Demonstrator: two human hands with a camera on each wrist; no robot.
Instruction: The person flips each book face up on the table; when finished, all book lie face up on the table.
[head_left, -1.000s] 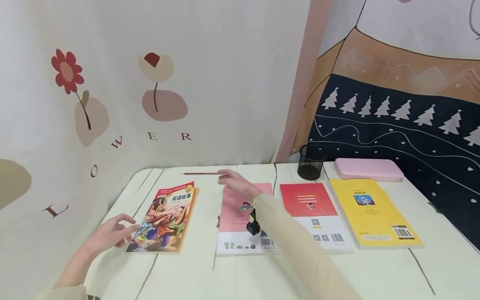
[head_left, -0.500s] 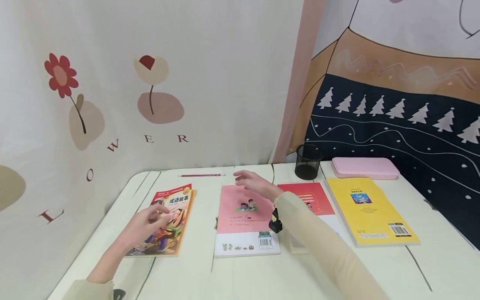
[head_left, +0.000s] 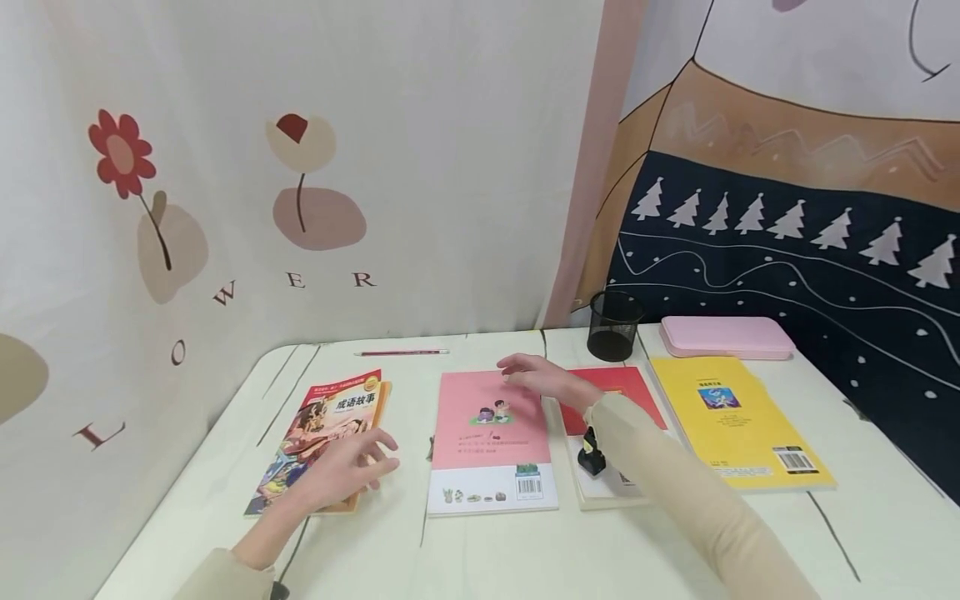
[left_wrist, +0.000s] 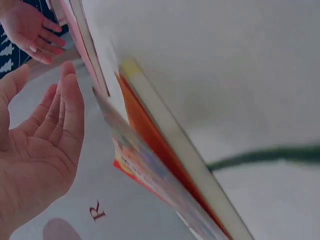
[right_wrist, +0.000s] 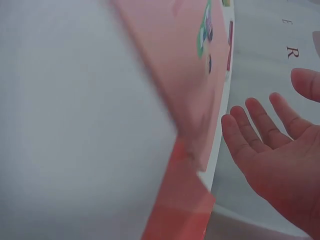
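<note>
My left hand [head_left: 348, 471] hovers over the right edge of a storybook with a colourful illustrated cover [head_left: 315, 437], its fingers loosely bent and nothing in them. In the left wrist view that storybook [left_wrist: 155, 170] lies on top of another book with an orange edge [left_wrist: 145, 130]. Above the upper right corner of a pink book [head_left: 487, 425] is my right hand [head_left: 547, 382], holding nothing. The right wrist view shows the right hand [right_wrist: 280, 150] with relaxed, spread fingers, apart from the pink book [right_wrist: 185, 75]. A red pencil [head_left: 401, 352] lies behind the books.
A red and white book [head_left: 622, 387] lies partly under the right forearm, with a yellow book [head_left: 750, 433] to its right. At the back stand a black mesh pen holder [head_left: 615, 329] and a pink pencil case [head_left: 727, 337]. A patterned curtain [head_left: 450, 167] hangs behind the table.
The right hand has let go of the pencil, which now lies at the back, and has moved right and nearer. My left hand has moved right across the storybook.
</note>
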